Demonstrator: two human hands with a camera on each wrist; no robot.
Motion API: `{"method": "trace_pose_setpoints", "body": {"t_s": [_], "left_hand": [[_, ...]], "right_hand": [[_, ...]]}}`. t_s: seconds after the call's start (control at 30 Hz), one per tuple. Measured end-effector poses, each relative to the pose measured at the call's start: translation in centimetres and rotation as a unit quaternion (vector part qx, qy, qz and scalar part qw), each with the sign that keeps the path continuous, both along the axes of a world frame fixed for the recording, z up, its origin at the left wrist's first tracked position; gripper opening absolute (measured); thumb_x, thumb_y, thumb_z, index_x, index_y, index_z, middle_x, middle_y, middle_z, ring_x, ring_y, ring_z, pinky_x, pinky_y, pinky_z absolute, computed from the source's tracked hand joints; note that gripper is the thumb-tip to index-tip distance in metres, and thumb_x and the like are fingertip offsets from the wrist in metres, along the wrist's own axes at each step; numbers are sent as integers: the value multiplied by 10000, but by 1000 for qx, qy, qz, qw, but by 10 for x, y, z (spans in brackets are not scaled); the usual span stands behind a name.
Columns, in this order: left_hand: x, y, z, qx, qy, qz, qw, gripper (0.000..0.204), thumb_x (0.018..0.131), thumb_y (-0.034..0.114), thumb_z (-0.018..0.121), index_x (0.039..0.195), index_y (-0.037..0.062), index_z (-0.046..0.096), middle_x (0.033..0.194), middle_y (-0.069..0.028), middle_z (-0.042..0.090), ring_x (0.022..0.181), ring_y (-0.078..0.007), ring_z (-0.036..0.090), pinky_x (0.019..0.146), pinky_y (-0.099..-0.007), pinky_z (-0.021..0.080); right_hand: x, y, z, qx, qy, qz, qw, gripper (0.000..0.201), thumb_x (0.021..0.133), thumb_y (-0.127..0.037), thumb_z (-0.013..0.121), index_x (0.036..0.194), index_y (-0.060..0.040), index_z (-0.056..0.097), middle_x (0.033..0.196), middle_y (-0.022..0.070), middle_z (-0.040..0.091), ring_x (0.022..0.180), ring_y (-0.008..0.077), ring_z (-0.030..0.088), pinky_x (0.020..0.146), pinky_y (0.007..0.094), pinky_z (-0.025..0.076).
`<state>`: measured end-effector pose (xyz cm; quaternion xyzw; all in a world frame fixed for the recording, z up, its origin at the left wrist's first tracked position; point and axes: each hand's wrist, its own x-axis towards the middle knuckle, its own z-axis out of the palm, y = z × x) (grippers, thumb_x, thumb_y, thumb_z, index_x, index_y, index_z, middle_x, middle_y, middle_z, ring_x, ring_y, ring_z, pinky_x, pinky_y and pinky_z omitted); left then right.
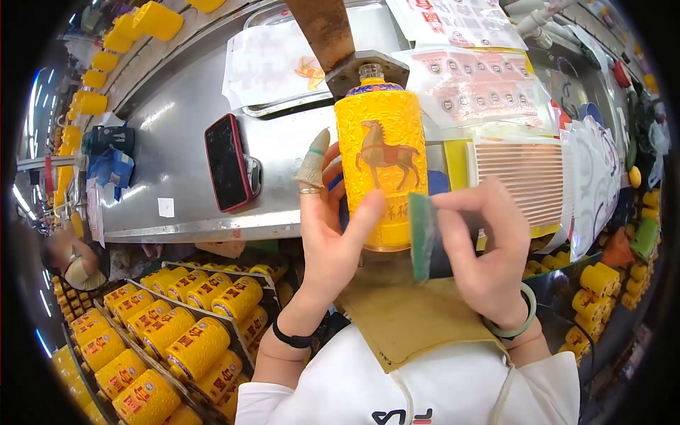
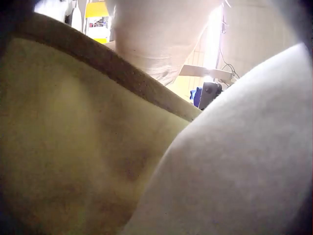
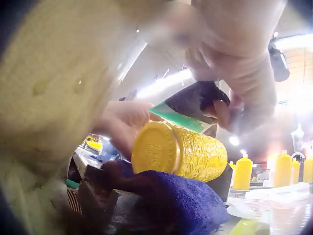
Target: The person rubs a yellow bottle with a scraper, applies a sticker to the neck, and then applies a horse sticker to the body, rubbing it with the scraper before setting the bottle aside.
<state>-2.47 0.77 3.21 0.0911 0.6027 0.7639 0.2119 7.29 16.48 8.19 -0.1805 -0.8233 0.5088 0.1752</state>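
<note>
A yellow embossed bottle (image 1: 347, 142) with a brown horse decal and a clear glass neck lies with its neck toward the metal bracket. My left hand (image 1: 327, 234) holds it from the left, thumb on the front and other fingers partly behind; one finger wears a pale finger cot. My right hand (image 1: 492, 244) pinches a green-edged scraper (image 1: 422, 237) between thumb and fingers, its blade at the bottle's lower right. In the right wrist view, the scraper (image 3: 183, 117) has a dark upper part and sits just above the bottle (image 3: 200, 155). A blue towel (image 3: 190, 198) lies beneath the bottle. The left wrist view shows only clothing and background.
A metal bracket (image 1: 324, 32) stands at the bottle's neck. A red-cased phone (image 1: 224, 163) lies on the metal table (image 1: 173, 131). Printed sheets (image 1: 473, 85) and a striped sheet (image 1: 520, 177) lie at right. Crates of yellow bottles (image 1: 200, 347) stand at lower left.
</note>
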Motion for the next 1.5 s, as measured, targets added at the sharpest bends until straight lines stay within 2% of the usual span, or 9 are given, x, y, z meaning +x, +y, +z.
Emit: {"method": "trace_pose_setpoints", "body": {"t_s": [0.23, 0.83, 0.9, 0.97, 1.03, 1.1, 1.13, 1.27, 1.5], "left_hand": [[-4, -13, -16, 10, -7, -17, 1000, 754, 1110, 578, 306, 1656, 62, 242, 1631, -183, 373, 1489, -340, 403, 1239, -495, 307], [13, -7, -11, -23, 59, 17, 998, 852, 1086, 642, 306, 1668, 29, 191, 1674, -186, 331, 1537, -290, 342, 1259, -458, 256], [5, -27, -33, 12, 55, 3, 998, 887, 1067, 656, 357, 1659, 12, 213, 1643, -207, 349, 1522, -325, 348, 1248, -466, 272], [15, -33, -23, -186, 352, -13, 917, 947, 1050, 621, 493, 1635, -65, 202, 1589, -236, 380, 1481, -338, 388, 1203, -479, 342], [24, -26, -14, -145, 348, 4, 926, 913, 969, 632, 647, 1579, -7, 417, 1552, -250, 388, 1429, -397, 423, 1152, -497, 408], [24, -28, 0, -354, 519, -72, 775, 770, 874, 641, 754, 1438, 127, 648, 1544, -252, 384, 1371, -435, 451, 1103, -489, 454], [27, -23, 9, -405, 510, -77, 755, 642, 811, 598, 819, 1333, 232, 738, 1522, -251, 403, 1329, -450, 464, 1064, -472, 485], [29, -16, 1, -378, 548, -53, 744, 718, 730, 467, 931, 1323, 116, 727, 1534, -247, 403, 1351, -438, 444, 1105, -522, 403], [24, -18, -22, -289, 536, 40, 792, 708, 694, 83, 964, 1333, -19, 675, 1434, -220, 576, 1225, -360, 646, 1026, -413, 532]], "right_hand": [[-13, -12, 5, 66, 7, 26, 997, 146, 864, 33, 724, 1000, -18, 714, 832, 122, 604, 668, 268, 638, 594, 375, 500], [5, 1, -5, 109, -76, -48, 990, 79, 892, 17, 705, 962, -21, 701, 826, 111, 615, 702, 278, 634, 625, 375, 481], [9, 5, -16, 89, -81, -52, 991, 64, 904, -3, 706, 965, -22, 707, 835, 106, 622, 704, 263, 628, 633, 373, 475], [13, 5, -17, 39, -114, -55, 991, 64, 906, -3, 708, 969, -17, 711, 839, 112, 622, 706, 259, 619, 644, 367, 476], [15, 8, -22, 34, -100, -53, 993, 67, 909, -3, 707, 975, -15, 713, 841, 109, 623, 704, 244, 611, 640, 357, 470], [14, 10, -23, 31, -84, -50, 995, 71, 913, -2, 705, 982, -13, 715, 843, 106, 623, 701, 230, 603, 637, 347, 465], [12, 11, -18, 26, -89, -52, 994, 78, 913, 1, 704, 989, -11, 717, 845, 101, 624, 706, 216, 599, 640, 336, 462], [9, 16, -18, 13, -50, -68, 996, 99, 911, 21, 695, 1001, -8, 724, 843, 83, 622, 709, 184, 584, 644, 315, 458], [-1, 1, 3, 20, 8, 24, 999, 138, 872, 39, 718, 996, -20, 733, 832, 105, 603, 692, 230, 604, 611, 342, 468]]}}
